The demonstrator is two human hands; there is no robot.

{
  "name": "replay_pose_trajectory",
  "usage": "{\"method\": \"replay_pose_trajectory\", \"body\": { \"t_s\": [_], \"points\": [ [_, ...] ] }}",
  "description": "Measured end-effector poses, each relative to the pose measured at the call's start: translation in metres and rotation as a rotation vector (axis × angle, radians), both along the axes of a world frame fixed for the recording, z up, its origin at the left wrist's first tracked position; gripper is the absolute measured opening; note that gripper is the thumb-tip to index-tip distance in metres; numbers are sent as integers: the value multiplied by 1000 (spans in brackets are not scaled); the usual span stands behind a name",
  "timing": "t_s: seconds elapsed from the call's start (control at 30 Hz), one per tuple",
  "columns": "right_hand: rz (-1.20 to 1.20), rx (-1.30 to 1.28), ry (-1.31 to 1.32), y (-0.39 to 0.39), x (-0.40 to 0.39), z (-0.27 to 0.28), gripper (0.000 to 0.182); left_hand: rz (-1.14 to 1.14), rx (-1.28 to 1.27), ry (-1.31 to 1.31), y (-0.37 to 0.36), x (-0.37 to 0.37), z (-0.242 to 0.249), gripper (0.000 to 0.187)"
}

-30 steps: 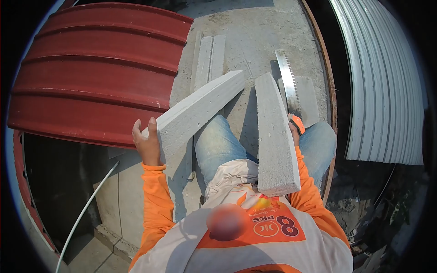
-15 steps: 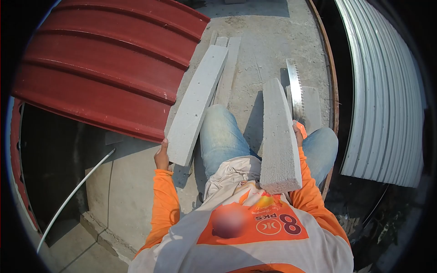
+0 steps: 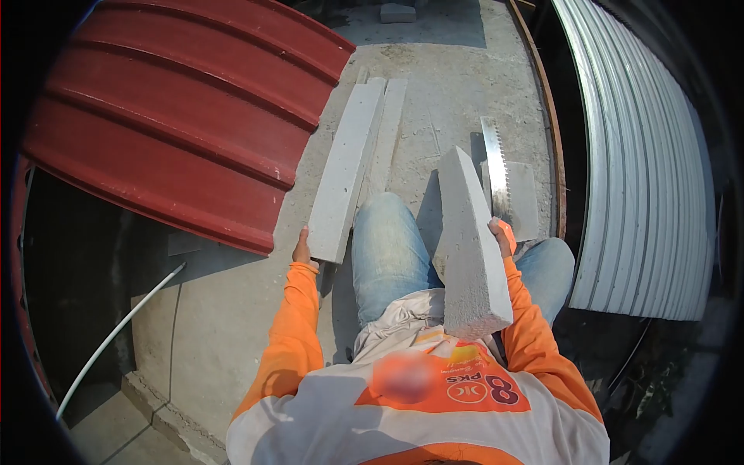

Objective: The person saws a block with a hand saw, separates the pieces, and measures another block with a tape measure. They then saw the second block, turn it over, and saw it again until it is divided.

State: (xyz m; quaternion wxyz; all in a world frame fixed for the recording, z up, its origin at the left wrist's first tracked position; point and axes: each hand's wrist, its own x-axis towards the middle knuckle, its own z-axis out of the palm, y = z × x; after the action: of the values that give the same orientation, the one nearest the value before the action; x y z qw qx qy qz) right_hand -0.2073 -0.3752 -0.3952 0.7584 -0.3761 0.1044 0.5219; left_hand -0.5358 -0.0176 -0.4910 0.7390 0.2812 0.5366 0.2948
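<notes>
The left hand [image 3: 302, 249] grips the near end of a long, pale-grey, rectangular block [image 3: 339, 178], which lies just beside a narrow pale-grey strip [image 3: 394, 116] above the grey concrete floor [image 3: 446, 85]. The right hand [image 3: 501, 236] has its grip closed around the orange handle of a silver, toothed metal saw [image 3: 494, 159] — the blade points away from the body. A thick, pale-grey second block [image 3: 469, 248] slants between the faded-blue denim left leg [image 3: 391, 240] and the right hand.
</notes>
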Motion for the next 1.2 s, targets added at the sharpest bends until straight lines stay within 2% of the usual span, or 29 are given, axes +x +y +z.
{"method": "replay_pose_trajectory", "body": {
  "t_s": [0.07, 0.13, 0.17, 0.23, 0.27, 0.3, 0.33, 0.37, 0.43, 0.47, 0.53, 0.63, 0.67, 0.7, 0.77, 0.87, 0.93, 1.0, 1.07, 1.17, 1.2],
  "points": [
    [-7, -76, -77, 10, -8, 17, 51, -6, -11, 5, 19, 27, -33, 74],
    [155, -241, -194, 17, -3, 17, 47, 13, 23, 282, 37, 58, -55, 78],
    [117, -350, -329, 25, -6, 28, 44, -2, 20, 268, 43, 68, -69, 78],
    [157, -401, -325, 32, -6, 41, 43, -208, 289, 673, 49, 77, -89, 77],
    [209, -437, -321, 36, -3, 48, 43, -218, 293, 660, 36, 88, -62, 77],
    [241, -462, -293, 41, -3, 58, 40, -303, 387, 957, 9, 100, -3, 73],
    [221, -456, -299, 48, 2, 50, 40, -383, 489, 1258, -5, 108, 33, 69],
    [257, -524, -331, 59, 10, 36, 39, -441, 585, 1309, 1, 115, 28, 67],
    [278, -595, -345, 72, 22, 14, 38, -457, 646, 1200, 14, 131, 16, 68],
    [334, -587, -601, 78, 28, 10, 39, -462, 675, 1099, 16, 134, 8, 69],
    [443, -556, -1129, 94, 50, 9, 43, -435, 657, 1118, 16, 145, 3, 70],
    [278, -545, -1022, 142, 58, 60, 75, -472, 625, 1180, 10, 150, 10, 71],
    [217, -522, -1005, 163, 59, 71, 88, -433, 689, 1200, 10, 148, 3, 68],
    [215, -515, -1003, 188, 61, 74, 88, -391, 752, 1222, 11, 145, -1, 65],
    [144, -338, -842, 235, 66, 75, 101, -358, 757, 1214, 10, 143, -2, 64],
    [57, -279, -856, 303, 79, 18, 95, -297, 756, 1213, 11, 146, 1, 57],
    [31, -256, -838, 327, 77, -19, 93, -259, 733, 1114, 13, 145, 3, 54],
    [29, -227, -800, 339, 66, -65, 91, -290, 720, 1122, 13, 142, 8, 53],
    [30, -237, -793, 342, 49, -82, 92, -225, 719, 1037, 14, 144, 6, 54],
    [-18, -248, -853, 346, 33, -109, 94, -247, 738, 1014, 17, 141, 0, 58],
    [-40, -222, -846, 345, 31, -114, 86, -247, 747, 995, 16, 140, -2, 60]
  ]
}}
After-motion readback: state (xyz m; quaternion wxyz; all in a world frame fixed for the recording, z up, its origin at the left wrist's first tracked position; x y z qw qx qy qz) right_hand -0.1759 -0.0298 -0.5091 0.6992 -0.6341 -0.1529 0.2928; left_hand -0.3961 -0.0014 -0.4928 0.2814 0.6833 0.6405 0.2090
